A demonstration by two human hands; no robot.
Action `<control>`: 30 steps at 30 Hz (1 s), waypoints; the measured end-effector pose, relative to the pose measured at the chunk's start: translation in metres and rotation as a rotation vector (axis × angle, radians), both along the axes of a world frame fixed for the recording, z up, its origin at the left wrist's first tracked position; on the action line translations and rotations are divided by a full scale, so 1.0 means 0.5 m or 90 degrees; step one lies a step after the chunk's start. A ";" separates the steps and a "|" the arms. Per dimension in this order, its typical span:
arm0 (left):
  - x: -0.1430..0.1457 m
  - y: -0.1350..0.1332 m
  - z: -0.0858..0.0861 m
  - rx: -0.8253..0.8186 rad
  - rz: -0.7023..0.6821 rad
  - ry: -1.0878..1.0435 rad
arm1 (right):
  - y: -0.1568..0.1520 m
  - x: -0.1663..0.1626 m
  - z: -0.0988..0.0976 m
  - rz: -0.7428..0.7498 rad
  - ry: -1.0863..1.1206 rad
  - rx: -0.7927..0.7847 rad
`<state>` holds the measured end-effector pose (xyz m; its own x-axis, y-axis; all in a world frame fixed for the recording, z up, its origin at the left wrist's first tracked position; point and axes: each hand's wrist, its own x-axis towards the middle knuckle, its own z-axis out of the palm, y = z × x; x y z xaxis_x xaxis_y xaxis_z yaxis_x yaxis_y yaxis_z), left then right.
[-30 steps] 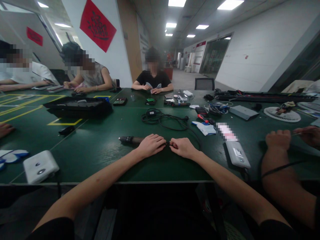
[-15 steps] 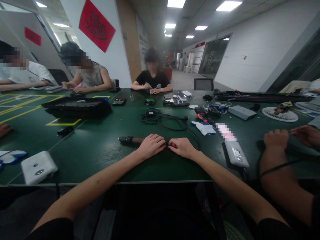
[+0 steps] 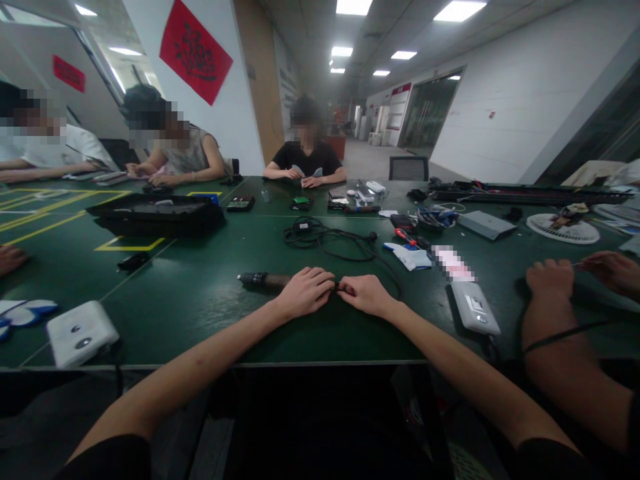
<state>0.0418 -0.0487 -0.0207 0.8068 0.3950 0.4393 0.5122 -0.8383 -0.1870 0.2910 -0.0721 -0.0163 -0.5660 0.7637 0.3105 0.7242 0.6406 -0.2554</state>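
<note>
On the green table in front of me lies an electric screwdriver (image 3: pixel 270 280) with a dark collar and a metal tip pointing left. My left hand (image 3: pixel 306 292) is closed over its rear part, hiding much of the body. Close against it, my right hand (image 3: pixel 367 295) pinches a dark cord end at the tool's back; the fingers cover most of the joint. From there the black power cord (image 3: pixel 345 250) runs up the right side into loose loops beyond my hands. A small black adapter block (image 3: pixel 302 226) sits among the loops.
White boxes (image 3: pixel 83 333) (image 3: pixel 475 308) stand to either side. Ahead are a black tray (image 3: pixel 155 217), a glove (image 3: pixel 410 256) and a red screwdriver (image 3: pixel 405 236). A co-worker's hand (image 3: pixel 550 279) and forearm rest at the right; other people sit across the table.
The camera view has shifted very slightly. Both hands keep their places at the rear end of the electric screwdriver, with only tiny finger movement.
</note>
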 end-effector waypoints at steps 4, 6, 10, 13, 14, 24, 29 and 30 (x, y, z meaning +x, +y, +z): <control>-0.001 0.000 0.002 -0.001 0.015 -0.001 | -0.001 -0.001 0.001 0.001 -0.001 0.004; -0.001 -0.001 0.004 -0.003 0.010 -0.001 | 0.000 -0.001 0.001 -0.001 -0.002 0.003; -0.003 -0.002 0.004 -0.006 0.002 -0.008 | 0.000 -0.002 0.001 -0.003 -0.002 -0.001; -0.003 -0.002 0.005 -0.002 0.012 -0.015 | 0.000 -0.001 0.000 -0.002 -0.002 -0.002; -0.003 -0.003 0.005 -0.002 0.006 -0.012 | 0.000 -0.001 0.000 -0.003 -0.002 -0.001; 0.000 -0.001 0.010 -0.005 -0.004 -0.027 | 0.000 -0.002 -0.001 -0.001 0.003 -0.009; 0.010 -0.061 0.072 -0.043 -0.046 -0.092 | -0.002 0.000 0.004 0.004 0.009 -0.007; 0.009 -0.090 0.085 -0.048 -0.058 -0.099 | -0.002 0.001 0.004 0.009 0.012 -0.009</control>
<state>0.0464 -0.0938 0.0217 0.7653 0.3604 0.5333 0.4521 -0.8908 -0.0468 0.2914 -0.0729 -0.0141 -0.5705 0.7603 0.3104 0.7107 0.6465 -0.2774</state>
